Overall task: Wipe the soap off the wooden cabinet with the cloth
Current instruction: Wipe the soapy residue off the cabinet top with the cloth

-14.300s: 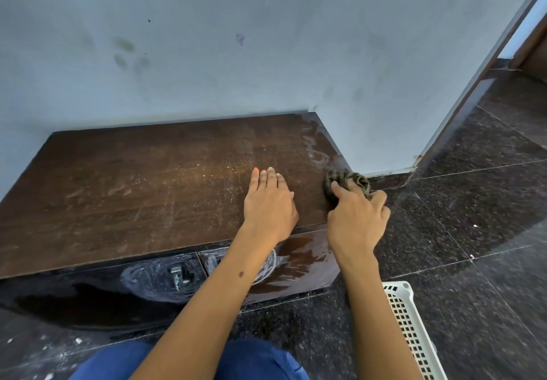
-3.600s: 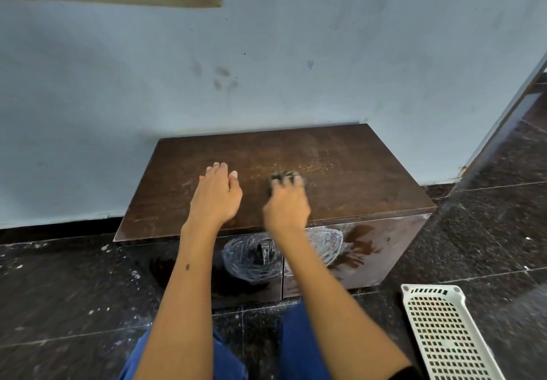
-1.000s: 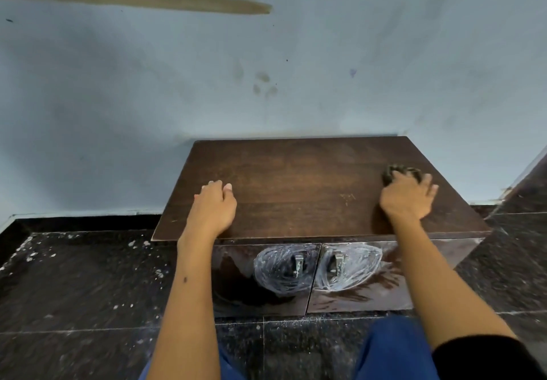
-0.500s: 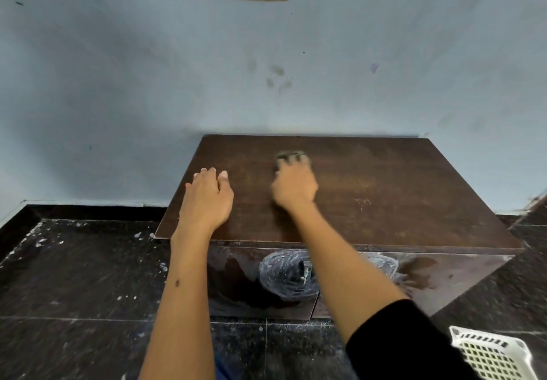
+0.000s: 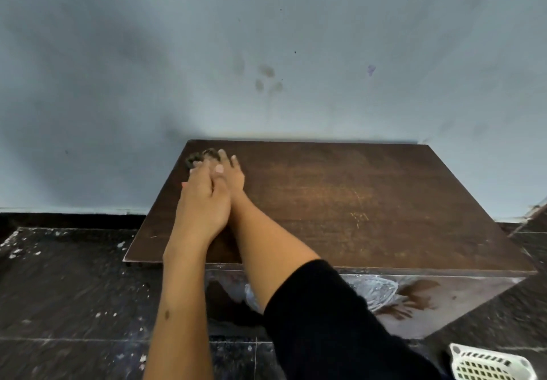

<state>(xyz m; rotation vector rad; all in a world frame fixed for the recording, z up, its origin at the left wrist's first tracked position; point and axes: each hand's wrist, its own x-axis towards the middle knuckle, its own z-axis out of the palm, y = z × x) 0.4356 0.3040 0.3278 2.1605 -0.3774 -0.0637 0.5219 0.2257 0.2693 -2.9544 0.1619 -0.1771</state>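
Right, cloth: dark wad at far-left back corner of cabinet top, just beside the wall — prob. chasing soap into the edge.
R hand: reaches across, fingers laid over cloth; curled or flat, can't tell, L hand blocks it.
L hand: flat on top, fingers relaxed, overlapping R wrist — bracing my lean, I reckon.
Front doors: soap smears, not yet wiped.
Basket: white, on floor at right, well apart.
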